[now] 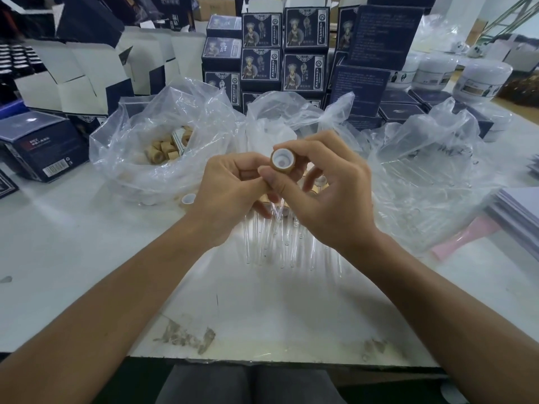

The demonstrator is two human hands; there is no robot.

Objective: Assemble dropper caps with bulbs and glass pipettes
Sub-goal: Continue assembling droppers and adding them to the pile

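We are sitting at a white worktable (pixel 87 243) whose near edge is peeling. Stacked navy boxes (pixel 303 53) are crowding its far side under soft daylight.

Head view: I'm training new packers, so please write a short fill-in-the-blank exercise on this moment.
1. Both hands hold one tan ____ with a white insert.
2. The spare tan caps lie in a clear plastic ____.
3. The glass pipettes lie on the ____, under the hands.
4. The right hand pinches the cap against the ____ hand.

Missing words: cap; bag; table; left
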